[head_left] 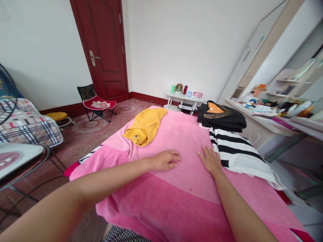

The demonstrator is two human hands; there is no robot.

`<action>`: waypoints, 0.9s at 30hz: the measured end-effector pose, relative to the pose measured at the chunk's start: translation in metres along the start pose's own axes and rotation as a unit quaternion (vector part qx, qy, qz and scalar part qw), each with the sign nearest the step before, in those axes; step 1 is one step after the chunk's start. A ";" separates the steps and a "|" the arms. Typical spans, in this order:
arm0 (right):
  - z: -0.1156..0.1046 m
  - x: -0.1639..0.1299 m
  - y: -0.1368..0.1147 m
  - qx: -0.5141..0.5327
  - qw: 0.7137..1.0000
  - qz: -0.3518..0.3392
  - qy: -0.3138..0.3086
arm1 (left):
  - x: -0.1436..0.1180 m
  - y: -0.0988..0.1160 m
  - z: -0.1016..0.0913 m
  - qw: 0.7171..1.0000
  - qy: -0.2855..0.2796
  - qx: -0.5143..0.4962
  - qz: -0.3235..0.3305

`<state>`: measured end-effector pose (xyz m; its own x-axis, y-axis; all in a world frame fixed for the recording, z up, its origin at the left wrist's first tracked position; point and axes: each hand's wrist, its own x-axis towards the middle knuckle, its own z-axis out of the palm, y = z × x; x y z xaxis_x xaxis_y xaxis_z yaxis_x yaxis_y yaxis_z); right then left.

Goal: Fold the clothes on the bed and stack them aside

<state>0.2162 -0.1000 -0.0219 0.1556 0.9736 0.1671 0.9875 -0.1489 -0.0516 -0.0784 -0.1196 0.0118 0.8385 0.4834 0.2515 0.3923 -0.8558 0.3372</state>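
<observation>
Both my hands lie flat on a pink cloth that covers the table. My left hand rests palm down near the middle, fingers pointing right. My right hand lies flat beside it, fingers spread and pointing away, close to a folded black-and-white striped garment. A crumpled yellow garment lies farther back on the left. A folded black garment with an orange patch sits at the far right corner. Neither hand holds anything.
A red door stands at the back left, with a small folding chair before it. A white side table with small items stands behind. A cluttered white dresser runs along the right. A plaid-covered seat is at the left.
</observation>
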 end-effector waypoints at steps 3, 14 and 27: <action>0.001 0.000 0.000 0.003 1.000 -0.001 0.006 | -0.038 -0.023 -0.040 0.988 0.055 0.112 -0.093; 0.003 -0.002 0.000 -0.002 0.999 -0.009 0.034 | -0.079 -0.101 -0.092 0.925 0.118 0.145 -0.330; -0.003 -0.004 0.015 0.194 0.974 -0.035 0.115 | 0.058 0.058 -0.112 0.974 -0.131 -0.184 0.028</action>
<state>0.2309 -0.1068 -0.0204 0.1337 0.9082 0.3966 0.9185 0.0367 -0.3936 -0.0497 -0.1207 0.1474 0.9413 0.3329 0.0553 0.2211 -0.7322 0.6442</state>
